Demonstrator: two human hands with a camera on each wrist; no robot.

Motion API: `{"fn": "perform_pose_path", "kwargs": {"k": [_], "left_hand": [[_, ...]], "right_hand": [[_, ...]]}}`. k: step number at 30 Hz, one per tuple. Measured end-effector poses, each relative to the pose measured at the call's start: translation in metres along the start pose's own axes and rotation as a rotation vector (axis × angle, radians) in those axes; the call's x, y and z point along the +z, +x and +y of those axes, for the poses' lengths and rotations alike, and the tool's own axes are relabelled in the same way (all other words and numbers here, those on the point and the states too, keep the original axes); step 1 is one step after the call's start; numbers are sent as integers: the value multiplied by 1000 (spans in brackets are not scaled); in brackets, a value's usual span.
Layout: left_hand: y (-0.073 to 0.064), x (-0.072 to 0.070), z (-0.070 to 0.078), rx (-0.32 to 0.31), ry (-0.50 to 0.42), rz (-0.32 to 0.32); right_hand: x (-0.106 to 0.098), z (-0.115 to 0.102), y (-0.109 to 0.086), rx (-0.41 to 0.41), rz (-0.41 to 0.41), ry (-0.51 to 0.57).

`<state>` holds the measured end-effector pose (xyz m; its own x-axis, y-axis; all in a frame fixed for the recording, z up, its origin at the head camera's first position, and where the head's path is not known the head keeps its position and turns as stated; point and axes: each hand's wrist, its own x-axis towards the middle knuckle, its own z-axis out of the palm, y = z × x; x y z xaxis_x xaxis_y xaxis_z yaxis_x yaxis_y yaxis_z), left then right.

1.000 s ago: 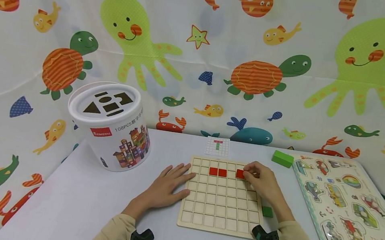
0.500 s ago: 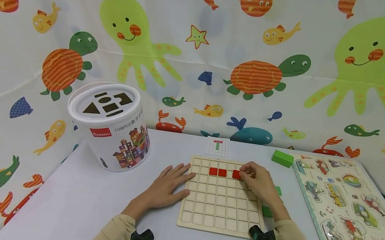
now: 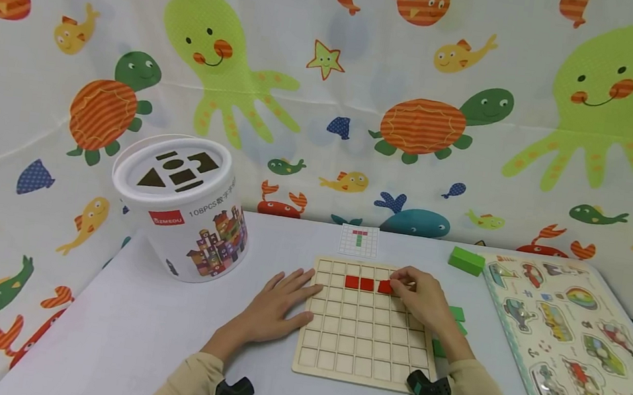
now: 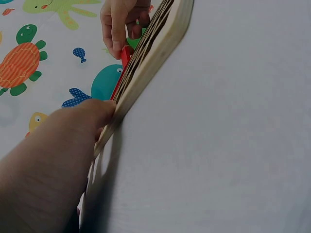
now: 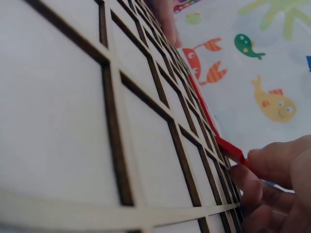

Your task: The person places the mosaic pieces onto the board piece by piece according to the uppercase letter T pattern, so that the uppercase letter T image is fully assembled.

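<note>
A wooden grid board (image 3: 344,364) lies on the table, with two red square tiles (image 3: 359,283) side by side in its second row from the back. My right hand (image 3: 422,299) pinches a third red tile (image 3: 385,287) between thumb and fingers, just right of that pair. In the right wrist view this tile (image 5: 230,148) tilts, with its lower end at the grid. My left hand (image 3: 272,308) rests with spread fingers at the board's left edge, fingertips touching the frame. Several green tiles (image 3: 456,313) lie beside the board's right edge, partly hidden by my right arm.
Behind the board lies a small printed grid card (image 3: 359,240) with a red and green pattern. A green block (image 3: 467,261) stands at the back right, near a wooden picture puzzle (image 3: 579,345). On the left is a white bucket (image 3: 183,207) with a shape-cut lid.
My right hand has moved left along the second row with the red tile, closer to the two seated ones. More of the green tiles shows now. The left hand has stayed put.
</note>
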<state>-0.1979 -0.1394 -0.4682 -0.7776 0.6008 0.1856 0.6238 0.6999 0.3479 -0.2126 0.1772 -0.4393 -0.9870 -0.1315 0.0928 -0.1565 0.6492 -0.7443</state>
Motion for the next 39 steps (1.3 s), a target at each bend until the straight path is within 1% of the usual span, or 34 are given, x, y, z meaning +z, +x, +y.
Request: {"fn": "perform_pose_path", "kwargs": {"k": [9, 15, 18, 25, 29, 32, 34, 39], "left_hand": [[0, 0, 0, 0, 0, 2], [0, 0, 0, -3, 3, -4], [0, 0, 0, -5, 6, -7], [0, -1, 0, -4, 6, -10], [-1, -2, 0, -6, 4, -6], [-2, -3, 1, -8, -1, -5], [-2, -3, 1, -8, 1, -5], [-1, -3, 1, -3, 8, -1]], "right_hand": [[1, -1, -1, 2, -28, -1], [-3, -1, -3, -8, -65, 10], [-11, 0, -4, -5, -82, 4], [-44, 12, -11, -37, -118, -69], [-57, 17, -17, -26, -147, -88], [-63, 17, -21, -24, -166, -103], [-65, 17, -24, -38, -186, -106], [-63, 15, -30, -52, -248, -131]]}}
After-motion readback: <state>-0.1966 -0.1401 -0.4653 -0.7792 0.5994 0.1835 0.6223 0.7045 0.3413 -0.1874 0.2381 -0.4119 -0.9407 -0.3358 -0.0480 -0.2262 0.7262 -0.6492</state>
